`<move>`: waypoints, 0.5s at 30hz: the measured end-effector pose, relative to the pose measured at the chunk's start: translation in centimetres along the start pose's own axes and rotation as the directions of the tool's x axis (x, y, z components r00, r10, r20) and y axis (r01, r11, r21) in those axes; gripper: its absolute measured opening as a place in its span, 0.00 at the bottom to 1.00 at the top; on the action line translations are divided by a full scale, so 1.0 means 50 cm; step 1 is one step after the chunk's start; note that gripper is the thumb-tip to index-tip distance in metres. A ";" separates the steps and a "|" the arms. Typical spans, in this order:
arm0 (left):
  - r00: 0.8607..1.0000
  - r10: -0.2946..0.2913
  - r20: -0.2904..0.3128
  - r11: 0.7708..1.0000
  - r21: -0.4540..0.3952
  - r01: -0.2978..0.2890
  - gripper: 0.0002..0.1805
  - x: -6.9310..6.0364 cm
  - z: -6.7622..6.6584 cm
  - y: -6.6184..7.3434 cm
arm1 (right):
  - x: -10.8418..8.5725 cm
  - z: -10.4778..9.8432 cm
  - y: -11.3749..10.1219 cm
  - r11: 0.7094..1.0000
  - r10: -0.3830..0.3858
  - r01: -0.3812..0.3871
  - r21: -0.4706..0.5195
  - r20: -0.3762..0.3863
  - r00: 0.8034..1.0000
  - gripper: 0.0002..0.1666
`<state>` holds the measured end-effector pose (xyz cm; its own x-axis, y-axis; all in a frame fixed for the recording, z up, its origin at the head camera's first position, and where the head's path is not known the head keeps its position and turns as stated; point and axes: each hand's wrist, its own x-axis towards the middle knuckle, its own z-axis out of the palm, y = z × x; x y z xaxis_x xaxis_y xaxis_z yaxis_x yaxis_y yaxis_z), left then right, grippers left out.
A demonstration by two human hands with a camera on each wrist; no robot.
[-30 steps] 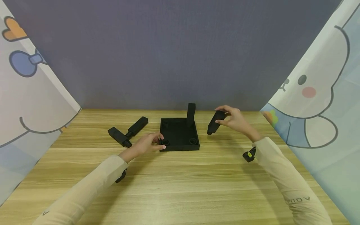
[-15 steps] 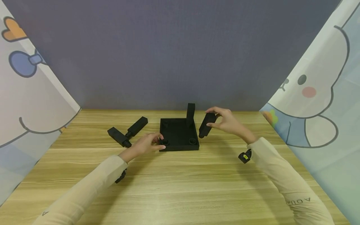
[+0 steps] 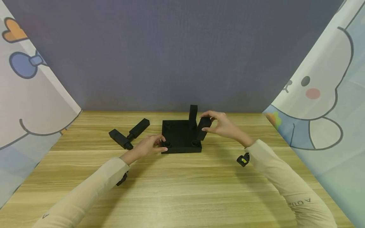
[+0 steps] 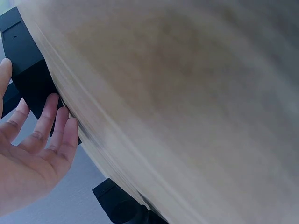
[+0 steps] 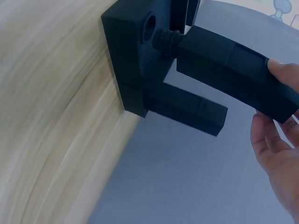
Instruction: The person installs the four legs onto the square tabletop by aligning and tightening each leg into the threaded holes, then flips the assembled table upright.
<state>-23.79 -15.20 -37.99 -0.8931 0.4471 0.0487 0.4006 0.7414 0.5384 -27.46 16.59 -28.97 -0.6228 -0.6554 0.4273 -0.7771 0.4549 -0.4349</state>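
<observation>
Above the near right corner of the base [image 3: 181, 149], the held post [image 3: 203, 129] hangs at a slight tilt, its ridged stub [image 5: 167, 42] directed toward the base. The right hand [image 3: 223, 125] grasps the held post by its plain upper end, thumb on one side and fingers on another. The right wrist view shows the ridged stub just beside an unfilled socket [image 5: 149, 27]; contact between them cannot be confirmed. The left hand [image 3: 146, 145] is not clenched: thumb and loosely bent fingers rest at the near left corner of the base, with pressure that cannot be told. A standing post [image 3: 193, 115] rises from the far right corner. Left of the base, a far loose post [image 3: 140, 127] and a near loose post [image 3: 119, 137] lie on the tabletop [image 3: 185, 190], their stub ends close together. Handling: the held post appears rigid, probably plastic, and should be light enough for a fingertip hold. Its flat faces should resist rolling, though the smooth finish may slip slightly. Grasp on opposite faces near the plain end; keep fingers clear of the ridged stub, likely the most easily damaged part.
</observation>
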 end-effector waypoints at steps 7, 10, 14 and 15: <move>1.000 -0.008 0.000 1.000 0.005 0.008 0.20 -0.001 -0.001 -0.001 | 0.006 0.019 -0.001 0.999 -0.049 0.049 0.011 0.012 0.999 0.26; 1.000 -0.008 0.001 1.000 0.007 0.008 0.20 -0.001 -0.001 -0.002 | 0.007 0.027 0.001 0.998 -0.069 0.069 0.010 0.018 0.997 0.25; 1.000 -0.009 0.004 1.000 0.003 0.009 0.21 -0.001 -0.001 -0.003 | 0.007 0.034 0.000 0.997 -0.078 0.078 -0.006 0.026 0.997 0.26; 1.000 -0.010 0.004 1.000 0.001 0.010 0.21 -0.001 -0.001 -0.003 | 0.007 0.036 0.000 0.997 -0.078 0.078 -0.016 0.029 0.997 0.26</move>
<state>-23.80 -15.35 -38.04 -0.8963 0.4417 0.0395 0.3917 0.7467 0.5376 -27.51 15.28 -30.22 -0.5578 -0.7056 0.4370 -0.8248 0.4122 -0.3871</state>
